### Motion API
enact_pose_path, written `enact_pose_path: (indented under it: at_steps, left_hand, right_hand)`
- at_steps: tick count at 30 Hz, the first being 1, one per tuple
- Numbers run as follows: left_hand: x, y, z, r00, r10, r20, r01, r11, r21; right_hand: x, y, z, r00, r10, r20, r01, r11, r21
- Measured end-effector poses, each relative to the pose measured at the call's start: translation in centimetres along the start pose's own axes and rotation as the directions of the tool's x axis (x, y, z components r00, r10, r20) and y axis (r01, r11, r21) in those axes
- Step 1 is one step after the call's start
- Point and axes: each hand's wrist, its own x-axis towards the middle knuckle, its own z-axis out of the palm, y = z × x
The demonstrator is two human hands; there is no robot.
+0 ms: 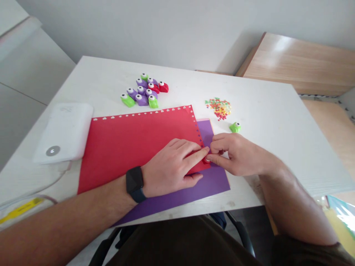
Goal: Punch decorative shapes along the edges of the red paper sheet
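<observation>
Red craft punch (206, 160) pinched at the edge of a red card sheet (133, 147)

From my remote seat, the view shows the right hand (237, 155) closed on the small punch, with thumb and forefinger around it. Those fingers hide most of its body. It sits at the right edge of the red card, near the lower corner. The left hand (169, 166) lies open and flat on the card, its forefinger stretched out until the tip touches the punch. A black smartwatch (135, 184) sits on that wrist.

A row of small punched holes (141, 117) runs along the card's top edge, and more go down its right edge. The card lies tilted across a purple sheet (177, 195), with a corner of a pale pink sheet (206, 120) showing beyond it.

I'd say good work at this grip depends on the left hand pinning the card so it cannot creep. The edge should sit squarely in the punch, in line with the holes above it, and the pressure should go straight down so the cut comes clean.

Further up the white desk (257, 96) stands a cluster of green, purple and red craft punches (144, 92), beside a heap of colourful paper confetti (219, 108). A lone green craft punch (235, 127) sits near the right hand. A white power bank (63, 133) lies to the left of the card.
</observation>
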Motion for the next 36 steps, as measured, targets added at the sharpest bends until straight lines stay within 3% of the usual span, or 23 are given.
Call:
enact_pose_path:
  at_steps: [3,6,10,24,36]
  left_hand:
    - [0.0,-0.2,0.0,1.0,-0.018,-0.006,0.018,1.0,0.01]
    - [0.0,-0.2,0.0,1.0,-0.027,-0.009,0.027,1.0,-0.001]
    - [0.1,-0.1,0.0,0.999,-0.036,-0.004,0.036,0.999,-0.004]
    - [0.0,-0.2,0.2,0.999,-0.042,-0.011,0.042,0.999,-0.001]
    - [0.1,-0.1,0.1,0.998,-0.045,-0.041,0.044,0.999,-0.024]
  right_hand:
    - [-0.2,-0.3,-0.2,0.999,0.029,-0.041,-0.03,0.999,-0.014]
    - [-0.3,-0.1,-0.2,0.998,0.064,-0.009,-0.064,0.998,-0.01]
    - [-0.4,0.3,0.0,0.999,0.028,0.035,-0.027,0.999,-0.034]
    - [-0.6,0.7,-0.3,0.998,0.061,0.02,-0.059,0.994,-0.097]
    - [-0.8,1.2,-0.7,0.982,0.131,-0.138,-0.153,0.975,-0.161]
